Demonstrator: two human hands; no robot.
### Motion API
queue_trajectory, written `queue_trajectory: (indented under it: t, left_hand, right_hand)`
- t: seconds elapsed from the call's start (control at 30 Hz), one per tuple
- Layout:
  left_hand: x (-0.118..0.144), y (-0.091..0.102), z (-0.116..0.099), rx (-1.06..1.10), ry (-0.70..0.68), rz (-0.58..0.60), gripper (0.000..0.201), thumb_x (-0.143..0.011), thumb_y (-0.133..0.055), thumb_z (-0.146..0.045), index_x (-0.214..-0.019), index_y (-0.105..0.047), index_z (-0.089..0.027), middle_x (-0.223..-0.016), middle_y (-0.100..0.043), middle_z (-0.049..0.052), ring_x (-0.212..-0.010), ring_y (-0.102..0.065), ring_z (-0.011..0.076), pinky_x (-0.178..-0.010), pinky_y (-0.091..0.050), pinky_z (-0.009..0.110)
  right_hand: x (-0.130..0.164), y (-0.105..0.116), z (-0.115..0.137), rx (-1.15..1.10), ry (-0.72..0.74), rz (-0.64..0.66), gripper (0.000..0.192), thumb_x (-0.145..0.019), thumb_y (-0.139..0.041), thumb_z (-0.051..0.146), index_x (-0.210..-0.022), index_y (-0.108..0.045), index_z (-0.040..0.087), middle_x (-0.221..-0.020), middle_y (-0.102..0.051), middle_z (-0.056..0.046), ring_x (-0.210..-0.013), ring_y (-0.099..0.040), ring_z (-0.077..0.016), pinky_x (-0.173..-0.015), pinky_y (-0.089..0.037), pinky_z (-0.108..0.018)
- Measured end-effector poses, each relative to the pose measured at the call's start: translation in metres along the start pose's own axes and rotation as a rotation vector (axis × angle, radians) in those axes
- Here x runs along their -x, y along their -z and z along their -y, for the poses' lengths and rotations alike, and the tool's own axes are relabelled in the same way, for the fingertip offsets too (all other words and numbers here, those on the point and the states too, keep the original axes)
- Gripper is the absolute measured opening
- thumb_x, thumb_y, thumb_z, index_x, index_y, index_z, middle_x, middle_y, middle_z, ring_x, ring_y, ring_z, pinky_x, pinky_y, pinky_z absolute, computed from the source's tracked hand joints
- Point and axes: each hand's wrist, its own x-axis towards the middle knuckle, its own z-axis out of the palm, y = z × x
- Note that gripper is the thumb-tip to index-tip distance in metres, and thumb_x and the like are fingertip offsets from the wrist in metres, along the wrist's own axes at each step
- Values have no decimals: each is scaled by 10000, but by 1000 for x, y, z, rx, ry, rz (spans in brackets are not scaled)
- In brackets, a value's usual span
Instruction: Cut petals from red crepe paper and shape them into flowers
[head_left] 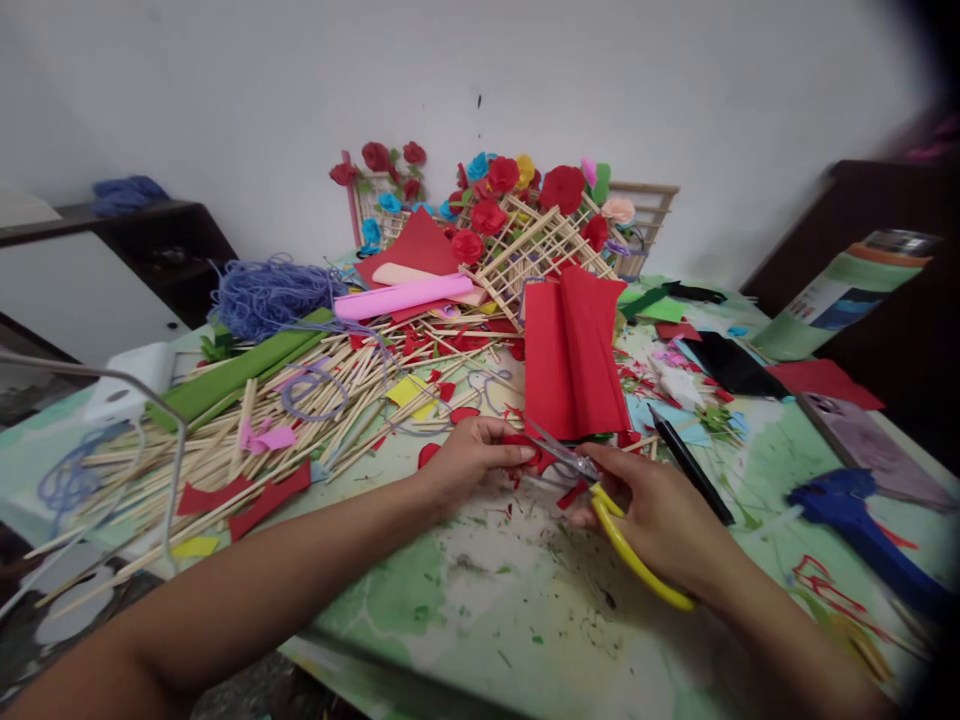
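Red paper (571, 352), a pleated sheet, stands up just above our hands at the middle of the table (480, 610). Our left hand (469, 457) pinches its lower edge, thumb and fingers closed on a small red flap. At 3 o'clock from that pinch our right hand (664, 520) is closed through the yellow handles of the scissors (600, 495); the steel blades point toward 10 o'clock and meet the paper's bottom edge, though we cannot tell how far apart they are.

Just beyond the right hand, toward 1 o'clock, lies a black pen (690, 465). At 9 to 10 o'clock a heap of wooden sticks (300, 410) spreads across the table, with a green roll (232, 375) and blue yarn (266, 295) behind it. At 12 o'clock a stick lattice with paper flowers (525, 215) leans by the wall. A blue glue gun (855, 510) lies well apart at 3 o'clock.
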Motion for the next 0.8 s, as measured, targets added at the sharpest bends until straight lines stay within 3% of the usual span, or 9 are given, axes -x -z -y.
queue_trajectory:
  t: [0.23,0.6,0.8]
  left_hand:
    - [-2,3,0,12,-61,16,174,-540,-774,-207,-668,-704,-112,-633,-681,32,-588,-586,100,-618,-427,218]
    - [-2,2,-5,-15,-45,67,142,-543,-762,-191,-650,-707,-115,-592,-665,21,-544,-555,88,-582,-407,212]
    - [-3,4,-4,-13,-38,83,143,-525,-762,-189,-637,-705,-121,-598,-665,19,-549,-557,92,-572,-400,209]
  right_hand:
    - [2,-2,5,-49,5,74,565,-736,-618,441,-1259,-570,231,-897,-682,-58,-718,-584,-206,-615,-388,-278]
    - [2,0,5,-21,1,99,575,-737,-614,441,-1274,-561,240,-693,-630,-3,-581,-506,-161,-526,-317,-252]
    - [2,1,5,-47,-1,89,590,-716,-633,445,-1261,-576,225,-712,-642,-17,-590,-515,-165,-526,-314,-251]
